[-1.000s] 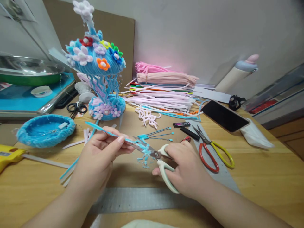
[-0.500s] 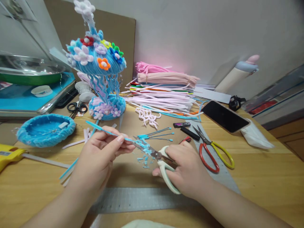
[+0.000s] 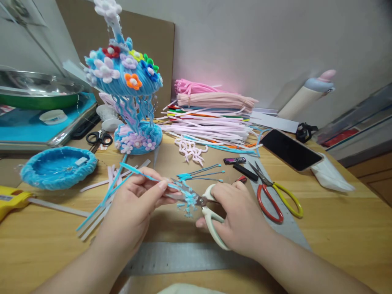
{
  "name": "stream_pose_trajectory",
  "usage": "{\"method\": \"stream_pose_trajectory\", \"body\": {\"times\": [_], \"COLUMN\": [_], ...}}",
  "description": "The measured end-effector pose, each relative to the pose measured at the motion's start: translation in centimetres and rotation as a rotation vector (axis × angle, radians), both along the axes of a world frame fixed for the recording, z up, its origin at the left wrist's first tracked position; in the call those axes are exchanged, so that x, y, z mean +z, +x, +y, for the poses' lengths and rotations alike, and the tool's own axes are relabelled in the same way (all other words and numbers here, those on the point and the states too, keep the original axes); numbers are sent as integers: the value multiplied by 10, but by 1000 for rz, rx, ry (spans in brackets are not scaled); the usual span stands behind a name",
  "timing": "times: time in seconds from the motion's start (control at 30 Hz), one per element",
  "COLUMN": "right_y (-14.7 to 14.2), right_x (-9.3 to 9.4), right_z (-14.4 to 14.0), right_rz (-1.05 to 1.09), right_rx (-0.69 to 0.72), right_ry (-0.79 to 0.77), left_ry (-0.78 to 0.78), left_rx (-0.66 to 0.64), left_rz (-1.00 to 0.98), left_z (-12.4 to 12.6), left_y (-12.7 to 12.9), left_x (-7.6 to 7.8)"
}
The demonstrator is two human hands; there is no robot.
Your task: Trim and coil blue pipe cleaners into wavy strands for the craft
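Note:
My left hand [image 3: 137, 200] pinches a thin blue pipe cleaner [image 3: 139, 172] between thumb and fingers. Its far end sticks out to the upper left, and its near end reaches the blades of the scissors [image 3: 211, 222]. These have pale off-white handles, with my right hand [image 3: 239, 208] wrapped round them and fingers through the loops. The blades are parted around the pipe cleaner's end, close to my left fingertips. Blue fuzz clippings [image 3: 190, 200] lie under and on the blades. Behind them are several dark stems with blue tips [image 3: 205, 173].
A blue flower-covered pipe cleaner ornament [image 3: 122, 77] stands at the back left beside a fuzzy blue bowl [image 3: 58, 167]. Bundles of pipe cleaners [image 3: 211, 102] lie at the back. Red-and-yellow-handled scissors [image 3: 277, 192] and a phone [image 3: 290, 149] are on the right, a yellow glue gun [image 3: 14, 200] on the left.
My left hand has shifted right with the pipe cleaner, nearer the scissors. The blades have spread wider. My right hand has barely moved.

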State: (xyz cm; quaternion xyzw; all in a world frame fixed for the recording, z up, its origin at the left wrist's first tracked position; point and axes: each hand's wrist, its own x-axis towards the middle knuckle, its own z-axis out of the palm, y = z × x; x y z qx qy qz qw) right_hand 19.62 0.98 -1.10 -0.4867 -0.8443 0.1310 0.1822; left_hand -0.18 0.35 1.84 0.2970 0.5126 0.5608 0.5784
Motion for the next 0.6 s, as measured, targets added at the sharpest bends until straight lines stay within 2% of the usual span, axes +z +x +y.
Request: {"method": "stream_pose_trajectory", "body": {"times": [0.3, 0.6], "right_y": [2, 4], "right_x": [0, -2], "right_z": [-1, -2], "right_rz": [28, 50], "right_rx": [18, 54], "right_ry": [-3, 17], "left_ry": [-6, 11], "left_rx": [-54, -31], "left_rz": [-56, -71], "left_z": [0, 2], "left_y": [-6, -7], "left_x": [-4, -4]}}
